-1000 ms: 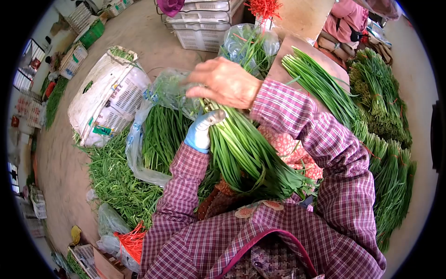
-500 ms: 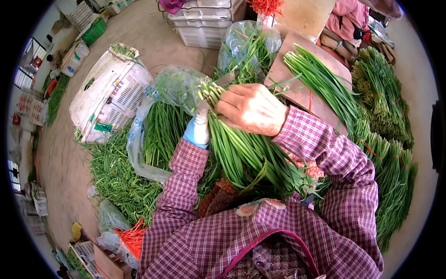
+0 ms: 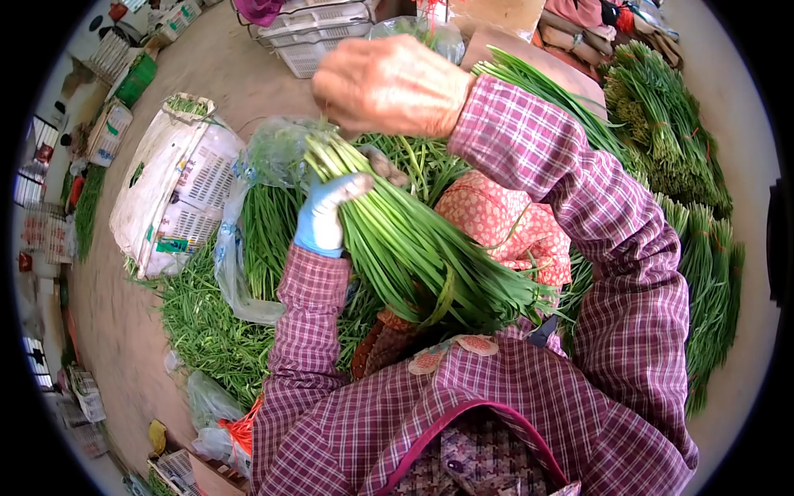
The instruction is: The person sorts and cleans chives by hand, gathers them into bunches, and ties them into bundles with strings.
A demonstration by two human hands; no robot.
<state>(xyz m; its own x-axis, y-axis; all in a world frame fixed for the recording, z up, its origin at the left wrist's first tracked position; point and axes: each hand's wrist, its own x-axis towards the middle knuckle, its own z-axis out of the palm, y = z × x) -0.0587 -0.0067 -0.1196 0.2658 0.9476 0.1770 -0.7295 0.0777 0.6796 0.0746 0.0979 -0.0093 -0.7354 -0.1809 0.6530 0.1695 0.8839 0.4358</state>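
My left hand [image 3: 327,211], in a white and blue glove, is closed around a bunch of garlic chives [image 3: 413,231]. The pale cut ends point up and to the left, and the green leaves spread down to the right across my lap. Above the bunch, apart from it, my bare right hand [image 3: 393,87] is raised with its fingers curled. Motion blurs that hand slightly, and whatever its fingers may hold is hidden. Behind my left hand, a clear plastic bag [image 3: 227,273] surrounds more chives [image 3: 269,236].
Loose leaves [image 3: 215,318] cover the floor at left, beside a white crate [image 3: 174,194]. Tied chive bundles [image 3: 670,132] are stacked at right. More chives [image 3: 546,95] lie on a board [image 3: 571,78]. Red strips [image 3: 241,430] sit at lower left; white crates [image 3: 318,41] stand at the back.
My right hand has lifted off the cut ends and moved up and left. My left hand, still gripping the chives, has shifted slightly left. The view has tilted somewhat.
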